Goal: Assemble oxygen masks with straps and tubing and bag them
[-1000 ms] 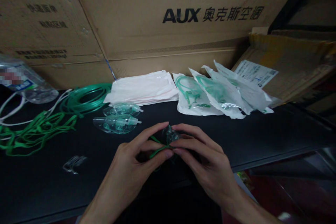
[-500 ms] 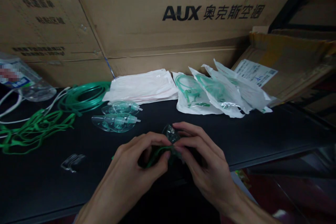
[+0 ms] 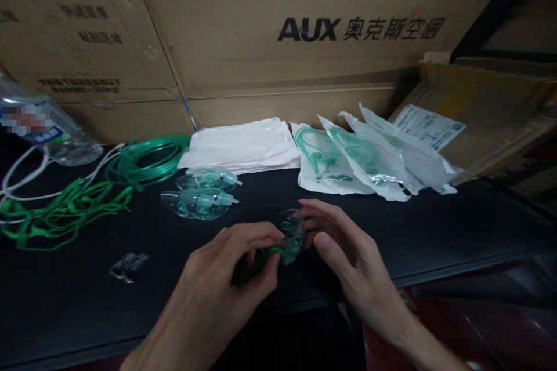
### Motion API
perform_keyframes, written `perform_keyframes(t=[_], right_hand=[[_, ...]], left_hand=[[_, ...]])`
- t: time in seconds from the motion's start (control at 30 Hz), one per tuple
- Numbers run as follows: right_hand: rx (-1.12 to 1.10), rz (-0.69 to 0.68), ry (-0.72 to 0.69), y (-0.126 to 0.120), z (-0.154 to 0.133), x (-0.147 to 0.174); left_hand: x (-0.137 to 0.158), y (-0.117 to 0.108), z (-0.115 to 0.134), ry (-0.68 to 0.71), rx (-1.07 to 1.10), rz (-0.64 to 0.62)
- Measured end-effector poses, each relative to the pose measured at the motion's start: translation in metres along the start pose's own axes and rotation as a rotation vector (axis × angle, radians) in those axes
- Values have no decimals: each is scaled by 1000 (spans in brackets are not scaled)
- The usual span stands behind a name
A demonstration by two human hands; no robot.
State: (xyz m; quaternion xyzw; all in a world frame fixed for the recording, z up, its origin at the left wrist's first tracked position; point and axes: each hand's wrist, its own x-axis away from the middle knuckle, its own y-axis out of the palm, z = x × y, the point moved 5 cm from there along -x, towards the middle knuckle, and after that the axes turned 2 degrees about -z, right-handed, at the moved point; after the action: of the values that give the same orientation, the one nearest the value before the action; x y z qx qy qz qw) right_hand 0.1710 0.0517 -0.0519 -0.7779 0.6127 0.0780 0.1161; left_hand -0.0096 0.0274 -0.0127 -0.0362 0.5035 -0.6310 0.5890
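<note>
Between my two hands is a clear greenish oxygen mask (image 3: pixel 292 235). My left hand (image 3: pixel 221 272) pinches a green elastic strap (image 3: pixel 277 252) at the mask's near left edge, thumb and fingers closed. On the mask's right side, my right hand (image 3: pixel 352 266) is open, its thumb apart from the fingers; the fingertips lie close to the rim, and I cannot tell whether they touch. Two more clear masks, a nearer mask (image 3: pixel 198 204) and a farther mask (image 3: pixel 206 178), lie beyond my left hand. Small thin metal strips (image 3: pixel 128 267) rest to its left.
Loose green straps (image 3: pixel 72 211), a coil of green tubing (image 3: pixel 150 163) and a plastic bottle (image 3: pixel 52 127) are at left. White pouches (image 3: pixel 239 148) and packed mask sets (image 3: pixel 324 159) stand against a large cardboard box (image 3: pixel 304 69). The black table's front edge (image 3: pixel 439 275) runs nearby.
My right hand has let go of the strap and mask edge, its thumb and fingers spreading apart to the right. My left hand keeps its pinch. The view has shifted slightly.
</note>
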Motion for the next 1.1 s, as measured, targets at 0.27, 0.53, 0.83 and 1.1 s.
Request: perform_keyframes(t=[0.27, 0.53, 0.83, 1.1], right_hand=[[137, -101, 39, 2, -4, -3], [33, -103, 92, 0, -5, -2], [22, -117, 84, 0, -2, -2], [-87, -166, 131, 2, 0, 0]], left_hand=[[7, 2, 0, 49, 26, -115], [1, -26, -30, -16, -95, -160], [4, -14, -44, 53, -164, -231], [1, -15, -40, -197, 120, -123]])
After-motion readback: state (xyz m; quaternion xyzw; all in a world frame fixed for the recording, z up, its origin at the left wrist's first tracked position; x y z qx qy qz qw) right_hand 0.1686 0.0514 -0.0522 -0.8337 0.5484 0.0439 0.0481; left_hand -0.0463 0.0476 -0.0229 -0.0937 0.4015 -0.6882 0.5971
